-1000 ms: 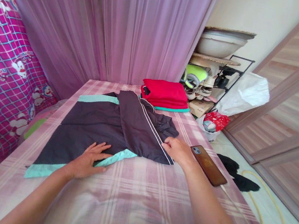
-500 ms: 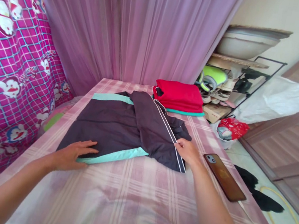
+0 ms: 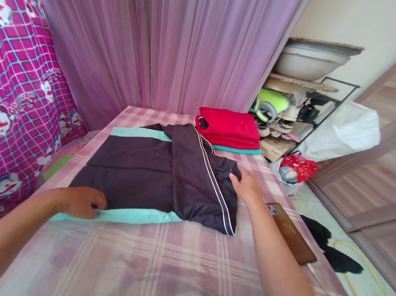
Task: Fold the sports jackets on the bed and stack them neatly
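Note:
A dark jacket (image 3: 136,168) lies spread on the checked bed sheet (image 3: 146,266), mint strips along its near and far sides. One sleeve with white piping (image 3: 212,176) is folded across its right part. At the near left corner, my left hand (image 3: 83,202) is closed on the jacket's edge by the mint strip, fingers curled under and partly hidden. My right hand (image 3: 248,186) pinches the bunched dark cloth at the jacket's right end, thumb towards me. Just beyond the jacket sits a folded stack of red clothes (image 3: 230,128) with a teal layer beneath.
A phone (image 3: 292,233) with a white cable lies right of my right forearm. Past the bed's right edge stand a rack with shoes (image 3: 282,124) and basins (image 3: 311,61), plus a white bag (image 3: 346,131). Purple curtains (image 3: 201,41) hang behind; a pink patterned cloth (image 3: 10,84) hangs left.
My left hand went from lying flat on the jacket to gripping its near left edge. My right hand moved from the piped sleeve up to the jacket's right end. The view shifted slightly.

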Demonstrator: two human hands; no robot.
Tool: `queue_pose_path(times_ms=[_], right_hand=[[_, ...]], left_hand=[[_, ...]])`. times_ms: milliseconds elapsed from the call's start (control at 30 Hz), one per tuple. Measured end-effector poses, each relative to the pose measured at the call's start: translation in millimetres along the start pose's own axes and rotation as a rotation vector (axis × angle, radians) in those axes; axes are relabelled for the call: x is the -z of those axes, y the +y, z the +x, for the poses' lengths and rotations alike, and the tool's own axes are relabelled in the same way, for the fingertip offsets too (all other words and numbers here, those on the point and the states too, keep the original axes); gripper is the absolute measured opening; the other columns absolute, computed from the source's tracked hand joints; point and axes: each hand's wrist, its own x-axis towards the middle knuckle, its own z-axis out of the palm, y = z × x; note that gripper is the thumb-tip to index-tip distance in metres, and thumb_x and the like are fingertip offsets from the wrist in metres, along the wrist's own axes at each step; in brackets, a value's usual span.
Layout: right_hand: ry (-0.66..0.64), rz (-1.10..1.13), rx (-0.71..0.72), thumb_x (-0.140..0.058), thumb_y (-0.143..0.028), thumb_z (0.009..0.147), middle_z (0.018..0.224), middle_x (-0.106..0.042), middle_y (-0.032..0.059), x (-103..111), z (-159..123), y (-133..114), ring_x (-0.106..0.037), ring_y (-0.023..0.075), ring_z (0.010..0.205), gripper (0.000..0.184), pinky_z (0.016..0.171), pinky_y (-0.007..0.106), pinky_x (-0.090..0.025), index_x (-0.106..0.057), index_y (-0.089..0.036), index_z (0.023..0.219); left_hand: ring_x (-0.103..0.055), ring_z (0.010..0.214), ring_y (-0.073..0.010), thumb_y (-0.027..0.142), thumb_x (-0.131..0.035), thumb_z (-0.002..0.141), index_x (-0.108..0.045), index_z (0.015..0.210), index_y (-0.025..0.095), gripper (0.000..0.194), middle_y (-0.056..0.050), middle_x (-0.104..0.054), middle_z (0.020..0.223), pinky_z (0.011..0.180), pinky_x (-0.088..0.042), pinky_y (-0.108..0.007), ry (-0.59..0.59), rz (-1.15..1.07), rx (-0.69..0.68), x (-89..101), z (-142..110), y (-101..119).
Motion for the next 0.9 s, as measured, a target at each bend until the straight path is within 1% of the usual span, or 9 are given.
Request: queue_pose_path(times_ms=[100,233,300,367,467,567,700,800,900], right_hand=[[-0.055,-0.084,-0.060,-0.054,-0.048,0.091,0.129,-0.062,0.0219,-10,15,-7,-0.060,0.0317,0.118,0.061,0.093,0.040,-0.046,-0.051,-0.012,0.139],[-0.129,-0.125,-0.026,-0.058,-0.037,0.090,0.119,-0.068,0.0161,-21,21,-3,-0.064,0.0293,0.111,0.040,0.089,0.038,-0.047,-0.062,-0.020,0.126],[-0.129,-0.144,-0.051,-0.059,-0.037,0.090,0.121,-0.067,0.0163,-21,21,-2,-0.064,0.0301,0.112,0.042,0.089,0.040,-0.048,-0.061,-0.021,0.128],[-0.101,-0.162,-0.054,-0.060,-0.035,0.088,0.126,-0.064,0.0174,-19,21,-6,-0.061,0.0315,0.116,0.046,0.092,0.041,-0.047,-0.058,-0.021,0.133],[-0.001,-0.090,0.069,-0.054,-0.033,0.091,0.133,-0.060,0.0176,-14,23,-25,-0.056,0.0309,0.123,0.047,0.098,0.041,-0.043,-0.056,-0.020,0.136],[-0.033,0.006,0.169,-0.048,-0.041,0.095,0.131,-0.063,0.0171,-14,25,-53,-0.058,0.0297,0.120,0.047,0.099,0.040,-0.043,-0.057,-0.017,0.134],[-0.199,-0.001,0.132,-0.059,-0.040,0.089,0.117,-0.071,0.0119,-21,27,-81,-0.063,0.0287,0.112,0.042,0.093,0.039,-0.046,-0.062,-0.022,0.127],[-0.239,0.051,0.121,-0.056,-0.030,0.090,0.112,-0.073,0.0082,-21,28,-84,-0.066,0.0244,0.107,0.033,0.086,0.032,-0.047,-0.067,-0.026,0.120],[-0.278,0.103,0.188,-0.056,-0.027,0.088,0.107,-0.074,0.0055,-9,26,-80,-0.067,0.0221,0.100,0.027,0.079,0.027,-0.047,-0.073,-0.025,0.108]], left_hand=[[-0.068,0.074,-0.0271,0.034,-0.056,0.056,-0.073,0.065,0.026,0.021,-0.005,-0.074,0.076,0.071,-0.052,-0.035,-0.181,-0.069,-0.039,-1.6,5,-6],[-0.067,0.065,-0.0267,0.037,-0.060,0.056,-0.072,0.062,0.025,0.018,-0.007,-0.072,0.068,0.066,-0.051,-0.036,-0.171,-0.087,-0.034,-0.6,1,-12],[-0.067,0.063,-0.0260,0.042,-0.063,0.057,-0.073,0.063,0.026,0.019,-0.007,-0.072,0.067,0.065,-0.051,-0.036,-0.190,-0.117,-0.033,4.3,0,-10],[-0.067,0.062,-0.0250,0.048,-0.067,0.057,-0.074,0.064,0.027,0.023,-0.005,-0.073,0.066,0.066,-0.052,-0.034,-0.265,-0.160,-0.052,13.2,3,-1],[-0.070,0.070,-0.0240,0.058,-0.069,0.062,-0.077,0.072,0.029,0.032,-0.003,-0.076,0.073,0.070,-0.053,-0.032,-0.301,-0.235,-0.124,28.1,23,24],[-0.071,0.089,-0.0244,0.060,-0.058,0.076,-0.077,0.090,0.029,0.039,-0.003,-0.078,0.095,0.083,-0.053,-0.033,-0.097,-0.242,-0.141,32.1,53,56],[-0.065,0.114,-0.0277,0.051,-0.052,0.083,-0.071,0.113,0.026,0.044,-0.006,-0.071,0.121,0.102,-0.047,-0.039,0.217,-0.125,-0.078,16.5,85,82],[-0.061,0.122,-0.0262,0.049,-0.051,0.086,-0.066,0.124,0.026,0.047,-0.007,-0.066,0.131,0.106,-0.044,-0.039,0.313,-0.098,-0.115,4.1,93,89],[-0.053,0.131,-0.0251,0.049,-0.049,0.089,-0.058,0.135,0.025,0.053,-0.008,-0.057,0.144,0.112,-0.040,-0.039,0.408,-0.074,-0.151,1.7,91,95]])
